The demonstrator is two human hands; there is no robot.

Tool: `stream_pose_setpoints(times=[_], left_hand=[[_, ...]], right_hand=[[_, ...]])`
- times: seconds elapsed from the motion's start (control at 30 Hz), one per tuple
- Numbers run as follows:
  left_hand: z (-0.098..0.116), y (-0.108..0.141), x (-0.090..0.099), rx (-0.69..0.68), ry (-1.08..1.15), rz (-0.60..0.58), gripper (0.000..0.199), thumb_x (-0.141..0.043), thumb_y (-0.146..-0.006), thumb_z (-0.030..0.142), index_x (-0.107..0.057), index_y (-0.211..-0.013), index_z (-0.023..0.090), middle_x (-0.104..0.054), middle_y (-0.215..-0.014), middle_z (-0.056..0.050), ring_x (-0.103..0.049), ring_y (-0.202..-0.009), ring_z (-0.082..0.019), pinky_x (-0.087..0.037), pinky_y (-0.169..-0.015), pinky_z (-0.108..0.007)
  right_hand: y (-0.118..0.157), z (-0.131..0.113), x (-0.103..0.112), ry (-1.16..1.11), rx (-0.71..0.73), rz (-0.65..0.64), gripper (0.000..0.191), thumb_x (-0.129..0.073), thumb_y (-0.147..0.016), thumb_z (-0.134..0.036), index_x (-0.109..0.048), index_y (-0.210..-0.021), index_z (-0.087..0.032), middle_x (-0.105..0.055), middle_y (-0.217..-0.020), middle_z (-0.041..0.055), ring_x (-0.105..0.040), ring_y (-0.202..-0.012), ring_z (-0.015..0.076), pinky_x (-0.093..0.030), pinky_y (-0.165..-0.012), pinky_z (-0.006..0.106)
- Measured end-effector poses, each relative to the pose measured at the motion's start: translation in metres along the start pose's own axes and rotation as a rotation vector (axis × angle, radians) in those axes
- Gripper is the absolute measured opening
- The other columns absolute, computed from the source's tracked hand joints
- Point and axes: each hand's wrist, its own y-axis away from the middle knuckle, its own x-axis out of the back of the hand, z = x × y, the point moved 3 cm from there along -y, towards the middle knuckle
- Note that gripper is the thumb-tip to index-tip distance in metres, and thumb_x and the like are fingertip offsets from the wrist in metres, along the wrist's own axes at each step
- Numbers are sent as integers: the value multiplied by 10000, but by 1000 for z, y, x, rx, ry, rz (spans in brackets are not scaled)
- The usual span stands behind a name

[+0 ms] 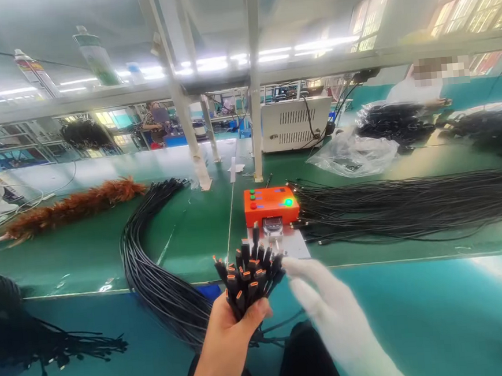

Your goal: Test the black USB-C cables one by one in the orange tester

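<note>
My left hand (233,328), bare, is wrapped round a bundle of black cables (249,278) whose plugs point up and show orange tips. My right hand (325,304), in a white glove, is beside the bundle on its right, fingertips at the outer plugs; whether it pinches one is hidden. Behind the bundle stands an orange box (271,206) with a lit green light, and a metal plate (296,243) lies in front of it. A long bunch of black cables (138,249) curves over the table edge on the left.
More black cables (409,204) lie on the right of the green table (196,215). A brown feather duster (74,209) lies at the left. Dark cables (28,333) hang at lower left. Beyond are metal posts (255,83), a white case (296,123), a plastic bag (353,155) and a person (417,89).
</note>
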Motion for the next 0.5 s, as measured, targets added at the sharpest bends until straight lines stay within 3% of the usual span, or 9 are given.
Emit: stream_pose_setpoints(times=[0.03, 0.1, 0.2, 0.3, 0.4, 0.5], left_hand=[[-2, -1, -2, 8, 42, -12, 209, -743, -718, 298, -738, -913, 224, -707, -779, -3, -592, -727, -176, -462, -746, -314], [-3, -1, -3, 4, 111, 49, 290, -765, -695, 280, -732, -979, 228, -727, -882, -12, -609, -818, -188, -464, -808, -316], [4, 2, 1, -47, 156, 258, 220, -761, -693, 310, -738, -875, 188, -728, -803, -21, -629, -814, -192, -472, -819, -308], [16, 6, 3, -118, 104, 336, 209, -743, -700, 328, -727, -824, 160, -683, -639, -18, -618, -663, -180, -503, -700, -304], [23, 7, 2, -112, 32, 348, 213, -760, -664, 314, -737, -788, 142, -696, -642, -43, -627, -625, -196, -515, -653, -319], [23, 7, 1, -77, 0, 360, 197, -761, -657, 310, -739, -762, 145, -716, -690, -55, -630, -599, -199, -521, -652, -338]], right_hand=[[2, -9, -9, -142, 40, -58, 336, -527, -818, -437, -656, -1050, -230, -657, -1117, 82, -586, -1039, 260, -445, -890, 351], [3, -14, -24, -389, -16, -70, 282, -518, -836, -402, -662, -966, -198, -680, -1059, 78, -608, -996, 239, -455, -884, 325], [0, 5, -35, -586, -265, 82, 232, -480, -859, -357, -609, -784, -180, -689, -694, 32, -637, -687, 188, -499, -751, 326], [-10, 32, -39, -607, -357, 53, 209, -460, -852, -306, -559, -725, -172, -561, -429, -32, -546, -452, 143, -502, -653, 320], [-21, 54, -44, -593, -370, -42, 192, -478, -821, -298, -557, -721, -155, -553, -391, -34, -534, -386, 135, -502, -622, 323], [-26, 66, -49, -596, -411, -50, 196, -496, -798, -313, -559, -709, -151, -560, -387, -33, -540, -359, 134, -502, -601, 320]])
